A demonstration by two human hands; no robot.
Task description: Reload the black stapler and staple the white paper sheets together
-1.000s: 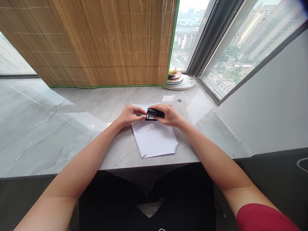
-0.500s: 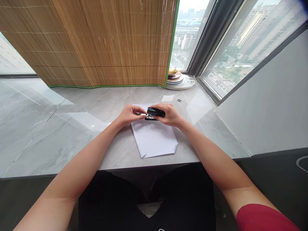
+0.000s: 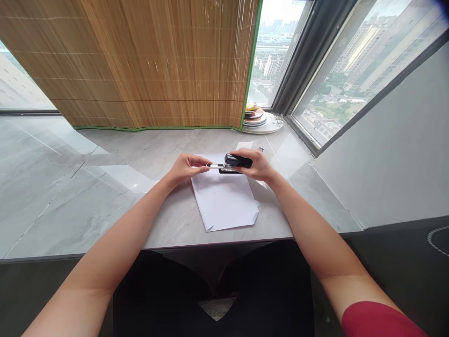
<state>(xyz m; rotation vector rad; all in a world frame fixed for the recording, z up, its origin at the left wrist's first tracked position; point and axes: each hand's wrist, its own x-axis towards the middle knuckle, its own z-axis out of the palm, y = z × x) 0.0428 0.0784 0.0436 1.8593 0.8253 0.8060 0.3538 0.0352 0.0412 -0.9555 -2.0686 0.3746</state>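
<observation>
Grey marbled stone makes up the ledge [image 3: 87,206], with white paper [image 3: 228,201] by its front edge. At the paper's far end, I see the right hand [image 3: 258,164] and left hand [image 3: 186,168] facing: the right clasps a black stapler [image 3: 238,160], long axis roughly along the ledge's front edge, nose pointing left; the left's fingertips pinch a slim silvery strip [image 3: 216,166] jutting from it.

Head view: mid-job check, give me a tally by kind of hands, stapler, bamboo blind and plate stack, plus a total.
Hands, left hand and right hand: 2
Stapler: 1
Bamboo blind: 1
Plate stack: 1
Total: 5
</observation>
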